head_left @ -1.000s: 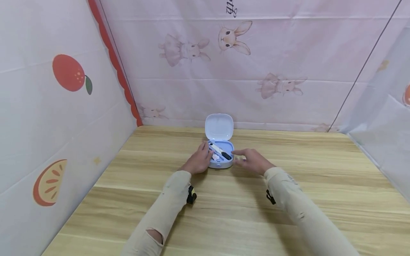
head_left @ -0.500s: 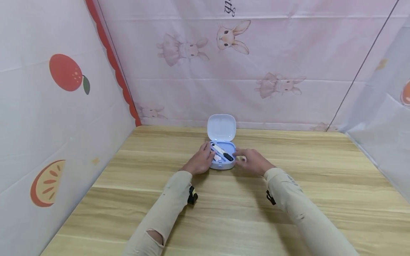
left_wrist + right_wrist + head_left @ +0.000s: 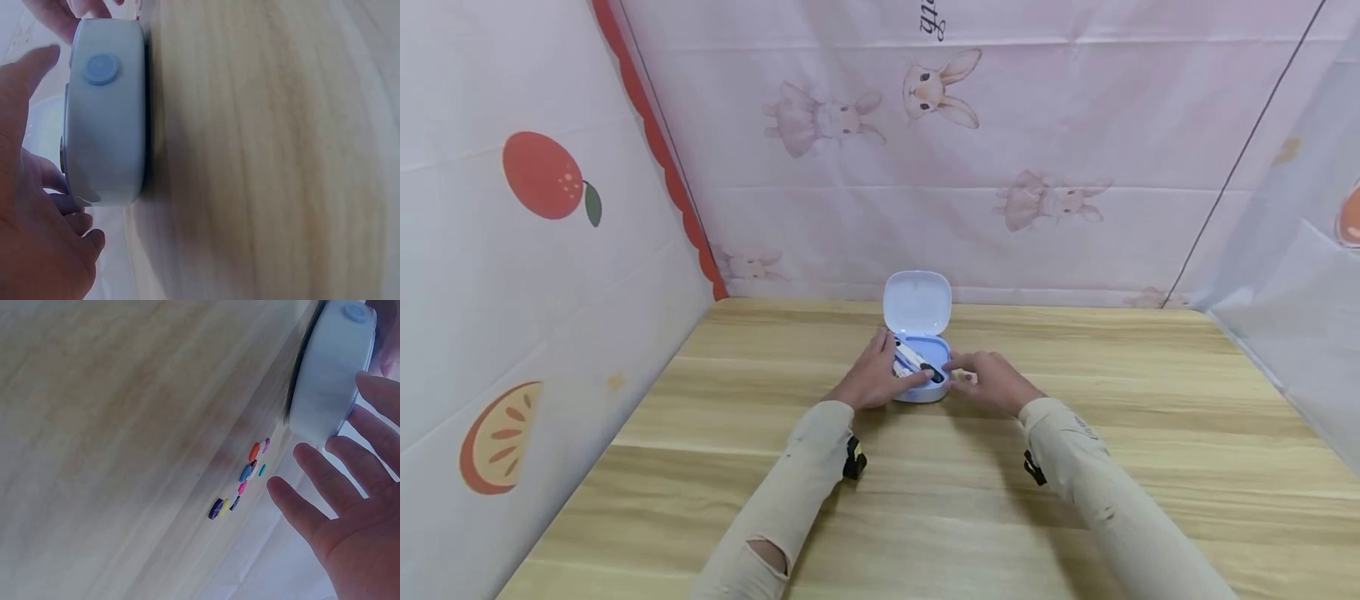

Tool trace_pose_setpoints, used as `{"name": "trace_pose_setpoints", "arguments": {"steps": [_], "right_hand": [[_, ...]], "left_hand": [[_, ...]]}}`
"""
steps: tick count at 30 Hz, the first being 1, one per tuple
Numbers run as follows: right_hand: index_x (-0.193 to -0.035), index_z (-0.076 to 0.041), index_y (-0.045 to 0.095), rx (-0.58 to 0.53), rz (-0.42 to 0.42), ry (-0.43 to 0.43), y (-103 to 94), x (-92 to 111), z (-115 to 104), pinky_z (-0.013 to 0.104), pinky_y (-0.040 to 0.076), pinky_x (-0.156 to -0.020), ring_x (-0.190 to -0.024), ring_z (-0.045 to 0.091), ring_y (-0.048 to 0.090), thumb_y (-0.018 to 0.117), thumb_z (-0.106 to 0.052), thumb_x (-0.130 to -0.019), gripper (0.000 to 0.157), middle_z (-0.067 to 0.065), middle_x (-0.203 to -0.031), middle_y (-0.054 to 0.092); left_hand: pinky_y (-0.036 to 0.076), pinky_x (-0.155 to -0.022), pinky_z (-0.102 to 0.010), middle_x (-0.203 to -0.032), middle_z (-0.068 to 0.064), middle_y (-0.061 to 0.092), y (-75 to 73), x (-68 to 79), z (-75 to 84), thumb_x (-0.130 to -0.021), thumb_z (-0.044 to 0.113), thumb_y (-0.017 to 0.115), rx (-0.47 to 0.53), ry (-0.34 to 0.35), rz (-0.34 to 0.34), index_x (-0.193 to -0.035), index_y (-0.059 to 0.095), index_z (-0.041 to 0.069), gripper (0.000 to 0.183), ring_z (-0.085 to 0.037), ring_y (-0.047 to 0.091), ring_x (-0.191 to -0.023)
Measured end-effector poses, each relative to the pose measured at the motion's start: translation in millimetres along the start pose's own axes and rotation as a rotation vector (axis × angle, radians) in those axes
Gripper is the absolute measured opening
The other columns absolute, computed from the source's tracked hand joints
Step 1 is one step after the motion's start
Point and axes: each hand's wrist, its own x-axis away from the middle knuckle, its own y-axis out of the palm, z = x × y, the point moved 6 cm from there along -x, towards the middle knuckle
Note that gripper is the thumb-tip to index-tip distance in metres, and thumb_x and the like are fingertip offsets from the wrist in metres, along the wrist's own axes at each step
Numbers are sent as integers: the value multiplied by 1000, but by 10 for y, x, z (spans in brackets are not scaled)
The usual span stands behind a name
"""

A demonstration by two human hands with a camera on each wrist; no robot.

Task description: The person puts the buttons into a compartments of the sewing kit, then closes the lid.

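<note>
A small pale-blue case (image 3: 921, 396) stands on the wooden table with its lid (image 3: 917, 304) raised. In its blue tray lies a slim white tool (image 3: 910, 355) with a black end, set diagonally. My left hand (image 3: 872, 371) is at the case's left side, fingers along the wall. Its thumb is stretched over the tray, the tip at the tool's black end. My right hand (image 3: 992, 382) is at the right side, fingertips close to the wall; in the right wrist view its fingers are spread and fairly straight. White items at the tray's left are partly hidden by the left hand.
Several small coloured buttons (image 3: 245, 474) lie on the table just right of the case, mostly hidden behind the right hand in the head view. A pink rabbit-print cloth (image 3: 820, 208) hangs behind the table, and a fruit-print cloth (image 3: 572, 283) borders its left side.
My left thumb has moved from the tray's left edge rightward across it to the tool's black end. The right hand has stayed almost in place beside the case.
</note>
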Motion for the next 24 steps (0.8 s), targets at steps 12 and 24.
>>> {"name": "trace_pose_setpoints", "arguments": {"steps": [12, 24], "right_hand": [[-136, 2, 61, -4, 1, 34, -52, -32, 33, 54, 40, -107, -129, 40, 54, 70, -20, -98, 46, 20, -140, 58], [-134, 6, 62, 24, -10, 72, -34, -86, 57, 54, 46, -101, -117, 40, 63, 67, -25, -100, 46, 24, -135, 60]], "left_hand": [[31, -115, -48, -168, -13, 7, 50, 24, 0, -83, 74, 65, 33, -29, 4, -162, 3, 2, 124, -30, 23, -150], [28, -117, -45, -168, -14, 10, 23, 25, 60, -82, 76, 64, -66, 25, 8, -162, 6, 1, 124, -28, 21, -150]]}}
